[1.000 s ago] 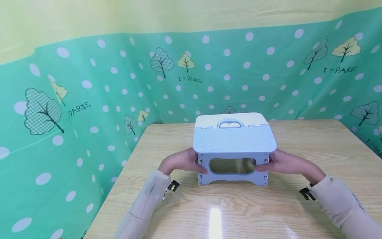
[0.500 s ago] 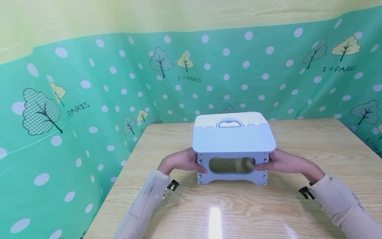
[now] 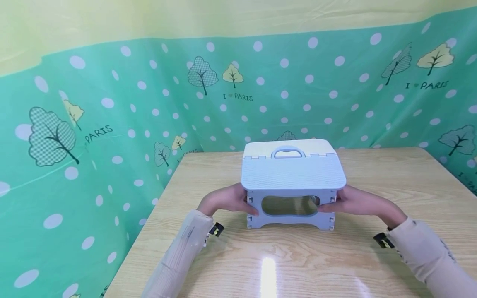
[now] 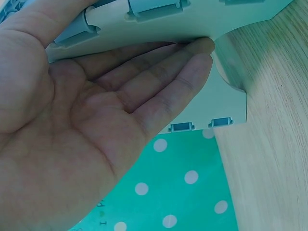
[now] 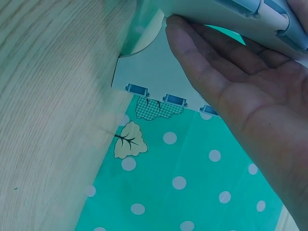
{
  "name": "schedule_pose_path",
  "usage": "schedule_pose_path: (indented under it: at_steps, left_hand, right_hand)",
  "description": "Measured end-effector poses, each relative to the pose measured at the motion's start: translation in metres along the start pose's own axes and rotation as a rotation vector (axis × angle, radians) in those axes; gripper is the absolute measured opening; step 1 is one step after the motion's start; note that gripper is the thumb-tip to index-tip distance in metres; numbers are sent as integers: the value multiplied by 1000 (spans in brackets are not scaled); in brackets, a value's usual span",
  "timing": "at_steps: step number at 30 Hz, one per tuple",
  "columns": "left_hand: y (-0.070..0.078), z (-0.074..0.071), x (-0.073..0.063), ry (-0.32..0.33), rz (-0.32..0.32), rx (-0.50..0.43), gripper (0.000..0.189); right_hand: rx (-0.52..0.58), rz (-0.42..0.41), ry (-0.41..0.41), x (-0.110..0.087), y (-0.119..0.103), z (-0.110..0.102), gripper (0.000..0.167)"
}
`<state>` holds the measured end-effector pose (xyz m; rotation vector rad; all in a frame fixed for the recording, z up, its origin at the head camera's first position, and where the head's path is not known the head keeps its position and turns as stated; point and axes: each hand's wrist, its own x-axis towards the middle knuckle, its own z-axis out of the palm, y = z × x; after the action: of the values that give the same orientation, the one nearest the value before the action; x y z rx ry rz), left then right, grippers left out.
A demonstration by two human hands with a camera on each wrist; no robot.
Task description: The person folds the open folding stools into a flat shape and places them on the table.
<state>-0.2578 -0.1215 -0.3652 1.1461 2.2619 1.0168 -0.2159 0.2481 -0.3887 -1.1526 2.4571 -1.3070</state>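
My left hand [image 3: 232, 198] holds one side of a pale blue and white folding stool [image 3: 294, 174], with the front panel [image 3: 290, 219] pinched between thumb and fingers. The thumb lies across the panel's outer face, near its edge. Behind it, as my left wrist view shows, my fingers [image 4: 175, 91] are nearly straight and pressed together, reaching along the inner face, with the palm turned up and bare. My right hand [image 3: 352, 201] mirrors this on the opposite side: its thumb points inward over the front panel, and its fingers [image 5: 195, 57] lie together behind, close to straight. How hard either hand squeezes, I cannot tell.

The stool stands upright on the wooden table [image 3: 313, 265], between my two hands and toward the far edge. Its seat is flat above my hands, the white half farther from me and the blue half nearer, with an arched handle [image 3: 287, 148] at the seam. My pale sleeves [image 3: 186, 240] come in from either side. Behind the table hangs a green dotted curtain [image 3: 261, 132] printed with trees.
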Motion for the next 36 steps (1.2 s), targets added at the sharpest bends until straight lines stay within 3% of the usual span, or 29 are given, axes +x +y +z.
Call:
schedule_pose_path:
  at_steps: [5,19,27,36]
  left_hand:
    - [0,-1,0,4,-32,9,90]
    - [0,-4,-1,-1,-6,19,89]
    - [0,-3,0,-18,-54,15,81]
    - [-1,-2,-1,-22,-66,-8,80]
  right_hand:
    - [-23,8,2,1,-1,-2,99]
    - [1,4,-5,2,-1,-3,95]
    - [30,0,-4,0,1,-1,95]
    - [32,-10,-13,0,0,1,89]
